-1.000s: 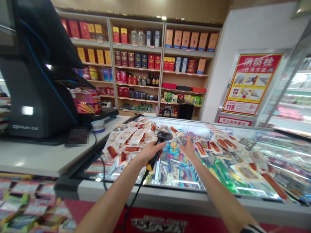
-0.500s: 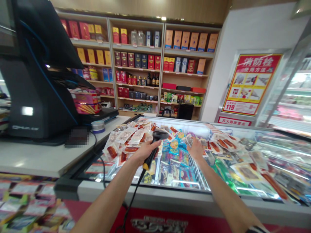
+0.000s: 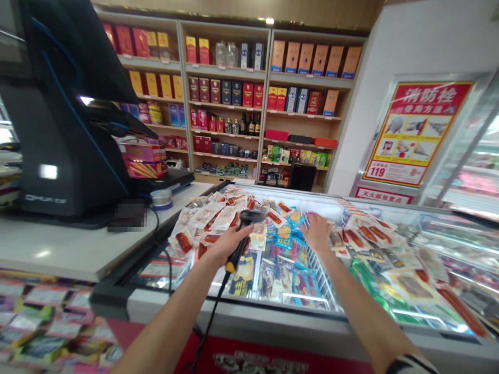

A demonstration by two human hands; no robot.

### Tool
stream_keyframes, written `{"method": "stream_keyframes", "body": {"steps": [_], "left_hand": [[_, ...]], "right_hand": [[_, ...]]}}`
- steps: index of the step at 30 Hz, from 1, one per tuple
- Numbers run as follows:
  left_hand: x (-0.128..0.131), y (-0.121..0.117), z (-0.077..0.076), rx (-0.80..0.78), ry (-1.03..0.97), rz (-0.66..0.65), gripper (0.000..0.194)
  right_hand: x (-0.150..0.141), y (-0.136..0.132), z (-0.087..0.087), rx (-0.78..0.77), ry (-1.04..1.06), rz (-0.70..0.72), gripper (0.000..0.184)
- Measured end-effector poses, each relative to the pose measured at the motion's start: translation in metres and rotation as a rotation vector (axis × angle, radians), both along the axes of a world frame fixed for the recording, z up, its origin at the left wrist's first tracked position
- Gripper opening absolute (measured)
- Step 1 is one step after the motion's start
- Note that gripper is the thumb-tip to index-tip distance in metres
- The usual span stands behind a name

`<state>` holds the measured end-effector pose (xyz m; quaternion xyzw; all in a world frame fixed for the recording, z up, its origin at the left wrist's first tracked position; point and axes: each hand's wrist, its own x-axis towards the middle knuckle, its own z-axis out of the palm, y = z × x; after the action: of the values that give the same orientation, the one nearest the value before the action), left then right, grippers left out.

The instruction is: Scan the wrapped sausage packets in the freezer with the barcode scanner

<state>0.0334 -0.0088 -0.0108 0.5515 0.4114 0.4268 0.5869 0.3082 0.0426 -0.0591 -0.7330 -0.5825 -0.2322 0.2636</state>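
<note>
My left hand [image 3: 230, 245] is wrapped round the handle of a black barcode scanner [image 3: 244, 234] with a yellow end, its cord hanging down over the freezer front. The scanner's head is above a pile of clear packets of sausages [image 3: 212, 221] on the left of the freezer's glass top. My right hand [image 3: 317, 232] is over the middle of the freezer, fingers stretched out and apart, with no packet visible in them. Just right of it lies another row of sausage packets [image 3: 360, 238]. Blue snack bags [image 3: 286, 234] are between the two hands, lower down in the freezer.
A black checkout terminal [image 3: 70, 135] stands on the white counter [image 3: 50, 254] at left, beside a roll of tape [image 3: 161, 199]. Shelves of boxed bottles [image 3: 226, 93] line the back wall. A red fire-hydrant sign [image 3: 421, 132] hangs at right.
A pale packet at my right hand's fingers no longer shows there, and those fingers now spread. My left hand still grips the scanner. The whole view has shifted slightly.
</note>
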Motion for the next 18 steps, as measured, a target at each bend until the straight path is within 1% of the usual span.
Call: {"method": "stream_keyframes", "body": {"steps": [2, 4, 6, 9, 12, 15, 18], "left_hand": [[-0.004, 0.002, -0.002, 0.001, 0.002, 0.008, 0.038], [-0.008, 0.004, -0.004, 0.002, 0.013, 0.015, 0.038], [-0.011, 0.005, -0.006, 0.002, 0.021, 0.014, 0.039], [-0.014, 0.007, -0.008, 0.004, 0.023, -0.002, 0.039], [-0.014, 0.007, -0.010, 0.001, 0.014, 0.003, 0.038], [-0.010, 0.006, -0.009, -0.010, 0.007, 0.018, 0.038], [-0.002, 0.003, -0.006, -0.003, 0.019, -0.002, 0.037]], "right_hand": [[-0.027, 0.020, 0.001, -0.070, 0.035, 0.125, 0.038], [-0.050, 0.038, 0.001, -0.150, 0.074, 0.210, 0.038], [-0.066, 0.054, 0.001, -0.233, 0.109, 0.247, 0.039], [-0.076, 0.065, -0.003, -0.332, 0.118, 0.237, 0.040], [-0.071, 0.063, -0.009, -0.364, 0.088, 0.209, 0.041], [-0.060, 0.050, -0.015, -0.361, 0.112, 0.187, 0.038], [-0.048, 0.032, -0.017, -0.237, 0.137, 0.176, 0.038]]}}
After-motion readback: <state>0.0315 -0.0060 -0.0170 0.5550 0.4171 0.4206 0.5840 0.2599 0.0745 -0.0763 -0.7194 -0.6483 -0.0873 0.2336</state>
